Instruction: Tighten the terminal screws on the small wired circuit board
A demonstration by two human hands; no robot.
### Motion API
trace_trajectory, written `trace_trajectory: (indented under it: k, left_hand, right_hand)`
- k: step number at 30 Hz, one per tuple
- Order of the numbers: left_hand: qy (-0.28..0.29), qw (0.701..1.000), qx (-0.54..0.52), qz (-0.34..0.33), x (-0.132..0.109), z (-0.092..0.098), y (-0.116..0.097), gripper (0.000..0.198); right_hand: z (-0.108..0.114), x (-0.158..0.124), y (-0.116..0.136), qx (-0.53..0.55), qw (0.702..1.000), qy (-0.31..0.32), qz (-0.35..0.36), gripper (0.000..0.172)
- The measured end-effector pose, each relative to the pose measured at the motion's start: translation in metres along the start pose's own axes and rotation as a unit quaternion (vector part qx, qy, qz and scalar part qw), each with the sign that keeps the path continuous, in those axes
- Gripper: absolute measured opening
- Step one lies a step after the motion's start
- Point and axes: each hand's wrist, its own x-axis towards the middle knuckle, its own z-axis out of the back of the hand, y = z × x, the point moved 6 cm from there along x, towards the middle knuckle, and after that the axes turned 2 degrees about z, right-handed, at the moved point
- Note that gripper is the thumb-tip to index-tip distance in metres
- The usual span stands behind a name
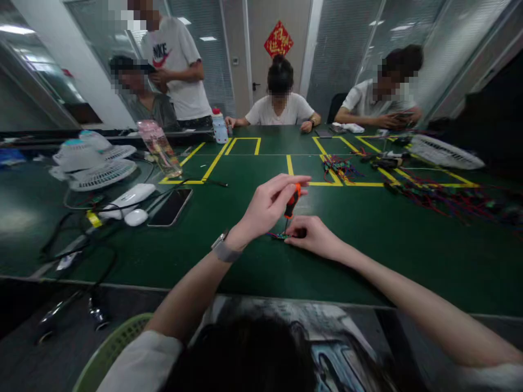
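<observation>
A screwdriver (291,202) with an orange and black handle stands nearly upright over the green table. My left hand (267,204), with a watch on its wrist, grips the handle between thumb and fingers from the left. The screwdriver's tip meets a small circuit board (279,236) with thin coloured wires. Low beside it, my right hand (312,237) pinches the board's right end against the table. My right fingertips hide part of the board, so the exact spot under the tip is unclear.
To the left lie a phone (170,207), a white device (128,200), cables, white fans (100,171) and a pink bottle (159,147). Wired boards (339,167) lie ahead, with a larger wire heap (449,201) at right. Several people are across the table.
</observation>
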Motion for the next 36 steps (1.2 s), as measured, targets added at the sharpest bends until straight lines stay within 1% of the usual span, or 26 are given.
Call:
trace_trajectory:
  k: [2,4,6,8,9,10,12,13,14,15,16,19,20,21,23,25,26,27,28,29,31,33,34,36]
  left_hand:
    - [-0.018,1.0,0.004,0.005,0.0,0.001,0.0,0.024]
    - [-0.048,0.998,0.034,-0.007,0.0,0.004,-0.001,0.018]
    - [-0.098,0.989,0.099,-0.041,-0.001,0.009,-0.004,0.011]
    - [-0.131,0.974,0.166,-0.077,-0.003,0.012,-0.008,0.01]
    - [-0.131,0.97,0.185,-0.09,-0.003,0.012,-0.009,0.011]
    - [-0.118,0.971,0.186,-0.096,-0.003,0.01,-0.01,0.015]
    - [-0.068,0.986,0.133,-0.08,-0.001,0.006,-0.007,0.025]
    - [-0.043,0.992,0.096,-0.064,-0.001,0.003,-0.005,0.028]
    - [-0.029,0.996,0.066,-0.049,0.0,0.002,-0.003,0.028]
    - [-0.03,0.998,0.052,-0.038,0.0,0.003,-0.002,0.025]
    - [-0.045,0.997,0.057,-0.035,0.0,0.005,-0.001,0.021]
    - [-0.125,0.98,0.141,-0.065,-0.002,0.015,-0.004,0.01]
    - [-0.138,0.974,0.166,-0.076,-0.003,0.017,-0.006,0.01]
    - [-0.137,0.971,0.178,-0.082,-0.003,0.017,-0.006,0.01]
    - [-0.101,0.98,0.153,-0.076,-0.002,0.014,-0.006,0.018]
    - [-0.044,0.995,0.078,-0.044,0.0,0.009,-0.002,0.027]
    - [-0.022,0.999,0.041,-0.026,0.001,0.006,0.0,0.029]
    - [-0.012,1.0,0.015,-0.013,0.001,0.005,0.001,0.028]
    - [-0.014,1.0,0.006,-0.005,0.001,0.005,0.002,0.025]
    - [-0.028,0.999,0.016,-0.005,0.001,0.007,0.003,0.021]
    - [-0.077,0.994,0.071,-0.028,0.0,0.012,0.0,0.013]
    - [-0.109,0.982,0.139,-0.064,-0.002,0.016,-0.004,0.011]
    - [-0.112,0.977,0.164,-0.079,-0.002,0.016,-0.005,0.011]
    - [-0.09,0.977,0.173,-0.09,-0.002,0.013,-0.006,0.018]
  right_hand:
    - [-0.001,-0.001,-0.003,0.005,1.0,-0.002,-0.001,0.006]
    - [-0.002,-0.001,-0.005,0.01,1.0,-0.002,0.002,0.007]
    - [-0.003,-0.001,-0.006,0.014,1.0,-0.001,0.01,0.007]
    - [-0.003,-0.001,-0.006,0.015,1.0,0.0,0.017,0.007]
    - [-0.003,-0.001,-0.006,0.016,1.0,0.001,0.019,0.007]
    - [-0.002,-0.001,-0.005,0.016,1.0,0.002,0.02,0.006]
    - [-0.002,-0.001,-0.004,0.018,1.0,0.003,0.022,0.006]
    - [-0.001,-0.001,-0.004,0.017,1.0,0.004,0.025,0.006]
    - [-0.001,-0.001,-0.002,0.015,0.999,0.004,0.031,0.006]
    - [0.0,-0.001,-0.001,0.011,0.999,0.005,0.038,0.006]
    - [0.0,-0.001,0.0,0.007,0.999,0.005,0.046,0.006]
    - [0.001,-0.001,0.002,-0.007,0.998,0.006,0.064,0.007]
    - [0.001,-0.002,0.003,-0.011,0.998,0.006,0.067,0.007]
    - [0.002,-0.002,0.003,-0.015,0.997,0.006,0.069,0.008]
    - [0.002,-0.003,0.004,-0.019,0.997,0.011,0.072,0.008]
    - [0.001,-0.004,0.005,-0.019,0.997,0.018,0.076,0.009]
    - [0.001,-0.004,0.005,-0.021,0.997,0.021,0.078,0.009]
    - [0.001,-0.004,0.005,-0.024,0.996,0.022,0.081,0.009]
    - [0.001,-0.005,0.005,-0.029,0.996,0.022,0.084,0.01]
    - [0.0,-0.005,0.004,-0.034,0.995,0.022,0.086,0.01]
    - [0.001,-0.005,0.003,-0.038,0.995,0.022,0.089,0.011]
    - [0.001,-0.005,0.002,-0.031,0.995,0.028,0.091,0.011]
    - [0.002,-0.005,0.002,-0.027,0.995,0.033,0.093,0.012]
    - [0.003,-0.006,0.003,-0.019,0.994,0.044,0.099,0.015]
